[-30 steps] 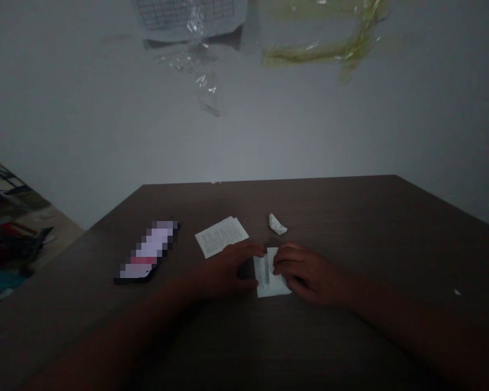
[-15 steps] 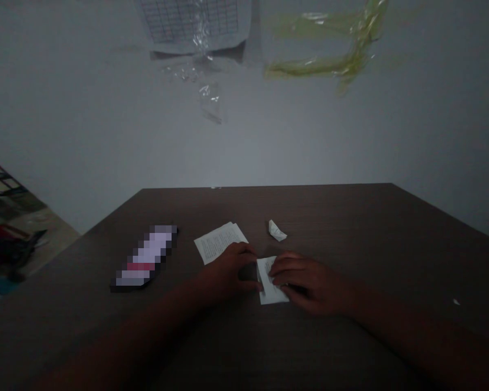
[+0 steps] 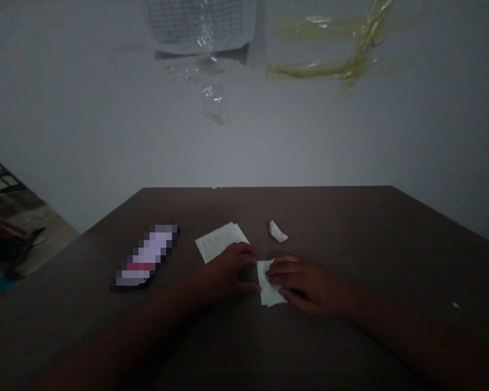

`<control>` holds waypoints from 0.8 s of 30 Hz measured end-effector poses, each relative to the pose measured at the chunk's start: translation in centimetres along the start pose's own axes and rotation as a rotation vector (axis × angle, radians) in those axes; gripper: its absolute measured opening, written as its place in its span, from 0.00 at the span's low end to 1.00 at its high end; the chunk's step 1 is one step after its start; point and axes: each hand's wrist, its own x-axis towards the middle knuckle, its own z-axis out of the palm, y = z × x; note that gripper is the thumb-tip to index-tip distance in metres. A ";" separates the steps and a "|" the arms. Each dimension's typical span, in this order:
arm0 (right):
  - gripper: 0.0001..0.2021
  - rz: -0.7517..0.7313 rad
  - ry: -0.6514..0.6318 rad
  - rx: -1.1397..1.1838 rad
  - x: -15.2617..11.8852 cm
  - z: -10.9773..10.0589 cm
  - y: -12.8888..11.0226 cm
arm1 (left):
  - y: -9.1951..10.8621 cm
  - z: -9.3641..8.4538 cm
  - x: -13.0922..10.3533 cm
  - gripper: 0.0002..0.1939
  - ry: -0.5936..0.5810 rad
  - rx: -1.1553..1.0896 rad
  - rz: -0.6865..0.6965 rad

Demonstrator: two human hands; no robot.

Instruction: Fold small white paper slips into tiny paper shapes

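Head: left hand [image 3: 232,274], right hand [image 3: 305,282] touch one folded paper [image 3: 270,293]; one phone [image 3: 150,254].

Brown table [image 3: 330,217] under phone [image 3: 149,256], sheets [image 3: 220,243], scraps [image 3: 277,232], folded paper [image 3: 267,292].

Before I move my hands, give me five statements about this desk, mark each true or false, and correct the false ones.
1. The phone lies left of the printed sheets. True.
2. The left hand is holding the phone. False: it is by the left edge of the small paper, apart from the phone.
3. The fingers of the right hand rest on the small paper. True.
4. The crumpled scrap lies nearer the person than both hands. False: it lies beyond them.
5. The yellow tape is right of the gridded sheet. True.
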 end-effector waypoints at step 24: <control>0.15 0.098 0.026 -0.040 0.1 0.7 -0.2 | -0.5 0.8 0.1 0.27 0.036 0.018 0.064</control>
